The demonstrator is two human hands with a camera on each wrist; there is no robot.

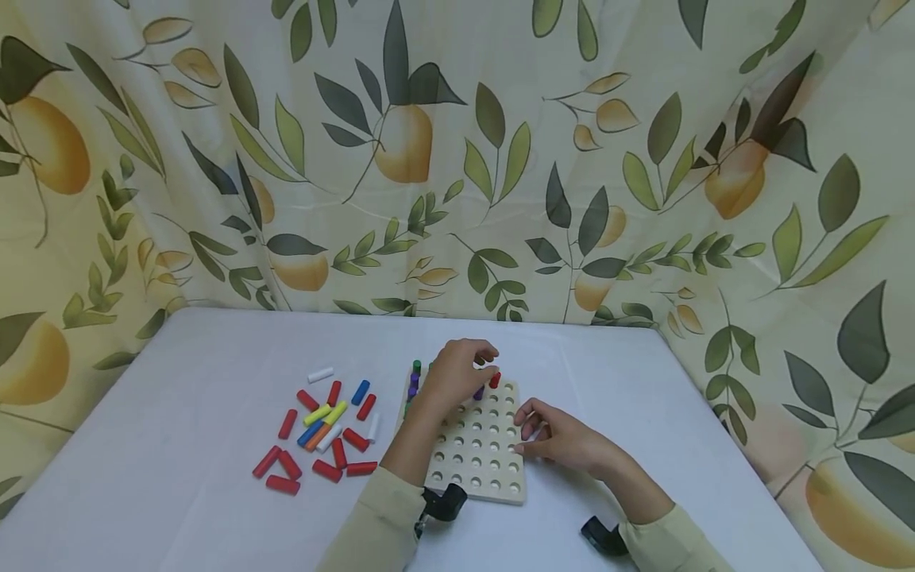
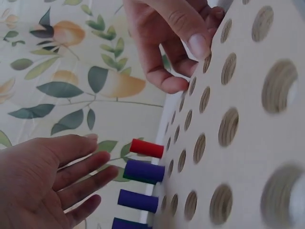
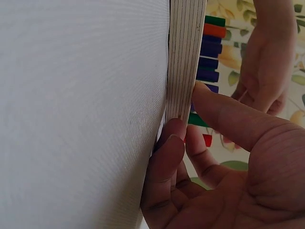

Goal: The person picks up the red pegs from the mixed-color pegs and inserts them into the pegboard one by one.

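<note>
Seemingly, pegs are being set upright in the pegboard (image 1: 484, 454), which lies on the white counter (image 1: 193, 516) at the lower centre of the head view. A red peg (image 1: 495, 380) stands near the board's upper right corner, beside a purple peg (image 1: 479, 393); how deeply it is seated cannot be told. The left hand (image 1: 457, 373) is held over the board's upper part, its fingers loosely extended and gripping nothing, apart from the pegs in the left wrist view. The board's right edge is pinched between thumb and fingers of the right hand (image 1: 561, 437). Loose pegs (image 1: 284, 485) of red, yellow, blue, orange and white are scattered left of centre.

For a clean fit, each peg is best pinched near its top, held upright and pressed straight down into place. The board is best steadied by its edge, as is done here, with the holes (image 2: 229, 126) left uncovered. Standing pegs could be knocked by the left palm, so that hand is best lifted clear before being moved sideways.
</note>
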